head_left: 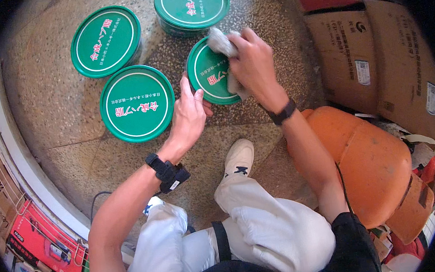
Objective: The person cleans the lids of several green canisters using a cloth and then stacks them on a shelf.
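My right hand [254, 62] grips a crumpled grey-white cloth [221, 43] and presses it onto the green lid of a round tub [206, 66]. The cloth and hand cover the lid's right part. My left hand [190, 111] rests against the near left side of that same tub, thumb at the rim; some of its fingers are hidden. Close by on the left stands a second green-lidded tub [137, 104]. A third tub [106, 41] is farther off at the upper left, and a fourth [192, 5] sits just beyond the one I touch. Each lid bears red and white writing.
All the tubs stand on a speckled stone floor [61, 94]. Large cardboard boxes [343, 49] line the right side, with an orange plastic chair [373, 162] near my right arm. At the left are a white curved edge [31, 158] and a red product box [46, 245] behind wire.
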Motion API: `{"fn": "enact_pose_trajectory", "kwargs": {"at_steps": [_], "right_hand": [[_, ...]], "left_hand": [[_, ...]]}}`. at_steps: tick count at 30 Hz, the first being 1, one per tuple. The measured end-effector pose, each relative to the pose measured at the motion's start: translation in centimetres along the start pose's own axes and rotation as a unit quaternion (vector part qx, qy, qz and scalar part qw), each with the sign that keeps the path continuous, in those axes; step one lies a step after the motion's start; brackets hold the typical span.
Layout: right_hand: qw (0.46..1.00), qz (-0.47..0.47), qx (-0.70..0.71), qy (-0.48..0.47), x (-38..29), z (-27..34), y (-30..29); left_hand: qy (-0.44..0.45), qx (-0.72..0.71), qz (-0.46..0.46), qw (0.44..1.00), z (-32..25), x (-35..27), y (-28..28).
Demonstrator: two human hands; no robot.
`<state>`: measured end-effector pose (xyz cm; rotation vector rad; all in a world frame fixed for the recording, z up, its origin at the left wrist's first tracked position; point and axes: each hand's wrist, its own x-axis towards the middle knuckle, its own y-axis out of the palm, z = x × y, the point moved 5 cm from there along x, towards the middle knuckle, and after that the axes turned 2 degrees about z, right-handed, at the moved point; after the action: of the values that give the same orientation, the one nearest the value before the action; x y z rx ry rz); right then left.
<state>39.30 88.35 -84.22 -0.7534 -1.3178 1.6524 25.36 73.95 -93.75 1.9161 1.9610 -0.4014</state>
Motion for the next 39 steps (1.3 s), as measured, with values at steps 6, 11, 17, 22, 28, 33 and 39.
{"fn": "enact_pose_trajectory", "kwargs": {"at_steps": [6, 11, 17, 22, 28, 33, 39], "right_hand": [[0.977, 0.075, 0.077, -0.183, 0.2, 5.0, 1.8], [0.960, 0.184, 0.051, -0.205, -3.7, 5.0, -0.4], [0.960, 0.205, 0.014, -0.189, -5.6, -1.0, -2.8], [0.987, 0.082, -0.060, -0.125, -1.8, -1.9, -2.1], [0.989, -0.026, 0.067, -0.133, 2.1, 1.7, 1.2], [0.967, 0.115, 0.136, -0.183, -1.3, 4.3, 1.7], [0.965, 0.194, 0.119, -0.129, -3.5, -1.8, -2.2]], "left_hand": [[-0.008, -0.017, -0.003, 1.000, -0.3, -0.6, -0.9], [0.026, -0.084, 0.015, 0.996, 0.2, -0.6, -1.4], [0.009, -0.053, -0.006, 0.999, 0.0, -0.3, -0.3], [0.004, -0.040, -0.018, 0.999, 0.1, 0.0, -0.3], [0.000, -0.027, -0.009, 1.000, -0.4, 0.2, -0.3], [-0.077, -0.023, 0.004, 0.997, 0.7, 0.8, -0.5], [0.006, -0.051, -0.024, 0.998, 0.1, 0.7, 0.0]]}}
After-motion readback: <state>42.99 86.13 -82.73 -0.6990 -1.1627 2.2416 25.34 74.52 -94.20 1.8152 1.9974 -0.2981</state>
